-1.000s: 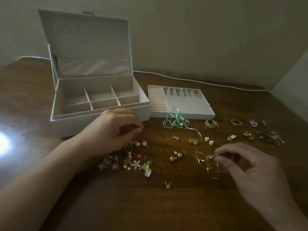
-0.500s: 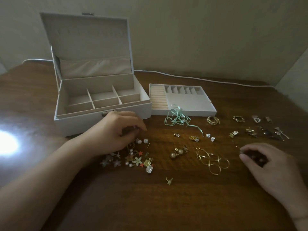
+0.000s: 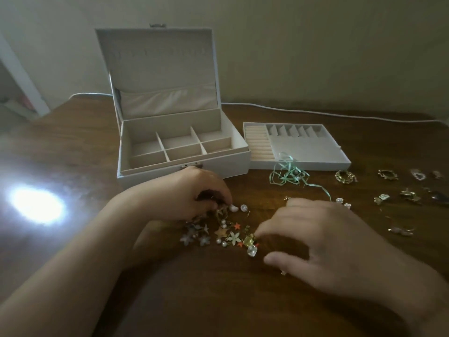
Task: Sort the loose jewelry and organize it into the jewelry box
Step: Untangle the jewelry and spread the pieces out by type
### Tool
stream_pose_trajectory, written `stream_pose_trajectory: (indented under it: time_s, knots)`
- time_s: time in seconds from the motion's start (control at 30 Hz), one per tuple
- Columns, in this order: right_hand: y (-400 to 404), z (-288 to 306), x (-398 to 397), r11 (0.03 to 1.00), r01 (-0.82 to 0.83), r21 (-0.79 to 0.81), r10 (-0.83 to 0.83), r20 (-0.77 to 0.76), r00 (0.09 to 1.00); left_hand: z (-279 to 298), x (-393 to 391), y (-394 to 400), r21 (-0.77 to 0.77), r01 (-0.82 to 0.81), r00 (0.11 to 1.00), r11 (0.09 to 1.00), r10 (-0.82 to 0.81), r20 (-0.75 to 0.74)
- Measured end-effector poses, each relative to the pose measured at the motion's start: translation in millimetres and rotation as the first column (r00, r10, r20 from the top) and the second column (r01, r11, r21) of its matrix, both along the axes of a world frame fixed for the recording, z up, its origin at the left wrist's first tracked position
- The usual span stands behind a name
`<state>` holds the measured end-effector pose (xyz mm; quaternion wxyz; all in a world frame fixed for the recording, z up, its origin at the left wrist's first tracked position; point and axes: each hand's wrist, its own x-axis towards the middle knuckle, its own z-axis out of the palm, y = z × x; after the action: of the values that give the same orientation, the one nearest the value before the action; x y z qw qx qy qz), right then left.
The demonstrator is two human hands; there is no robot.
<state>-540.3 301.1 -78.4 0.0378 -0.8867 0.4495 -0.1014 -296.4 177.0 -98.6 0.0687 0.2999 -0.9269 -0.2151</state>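
The left hand (image 3: 192, 193) seems to pinch something in the charm pile (image 3: 226, 232), though blur hides it. The right hand (image 3: 323, 242), fingers spread, could scatter beads.

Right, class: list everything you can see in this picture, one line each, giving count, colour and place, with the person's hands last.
jewelry box: one, white, lid open, compartments empty, back left of table.
tray: one, white, right of the box.
ribbon: one, mint green, tangled before the tray.
charm pile: many small pieces, gold, pearl, orange, blue-grey, between the hands.
gold pieces: several, scattered at right.
cable: one, white, along the table's back edge.
table: one, dark brown wood.
left hand: fingers curled at the pile's top.
right hand: blurred, spread over the pile's right side.
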Motion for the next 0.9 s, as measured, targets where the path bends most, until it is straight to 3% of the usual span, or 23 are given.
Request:
stream_pose_trajectory:
  time_s: [0.1, 0.27, 0.53, 0.73, 0.9]
  knots:
    - [-19.8, 3.2, 14.6, 0.992, -0.029, 0.123, 0.037, -0.070, 0.997, 7.3, 7.3, 0.7, 0.070, -0.035, 0.998, 0.997, 0.031, 0.062]
    - [-28.4, -11.2, 18.8, 0.987, -0.107, 0.122, 0.118, -0.087, 0.989, 15.3, 23.4, 0.2, 0.133, -0.122, 0.983, 0.984, 0.101, 0.156]
    - [-23.7, -24.9, 17.0, 0.968, -0.243, 0.064, 0.232, 0.142, 0.962, 18.9, 35.3, -4.1, 0.167, -0.214, 0.963, 0.962, 0.180, 0.200]
    - [-26.4, -28.7, 16.1, 0.974, -0.228, 0.010, 0.213, 0.313, 0.926, 16.7, 38.6, -5.6, 0.158, -0.240, 0.952, 0.958, 0.200, 0.233]
    - [-23.5, -35.4, 16.4, 0.974, -0.228, -0.009, 0.219, 0.312, 0.924, 17.6, 41.9, -2.5, 0.120, -0.263, 0.943, 0.957, 0.229, 0.240]
